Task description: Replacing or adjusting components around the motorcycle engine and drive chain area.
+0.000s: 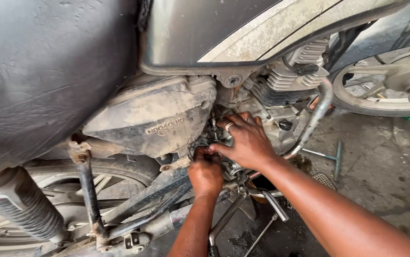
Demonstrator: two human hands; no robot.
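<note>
Both hands work at the motorcycle engine (262, 102) just beside the dusty side cover (152, 119): left hand (206, 172) curled tight on a small hidden part, right hand (245, 140) fingers spread against the carburetor (213, 129).

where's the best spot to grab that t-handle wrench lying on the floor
Grip the T-handle wrench by its long thin shaft, coming straight down from above. It lies flat on the bare concrete floor, apart from the bike's exhaust pipe, with open space all round it. The short cross bar at the far end is upright in the view and would also do. The right hand is probably closer.
</note>
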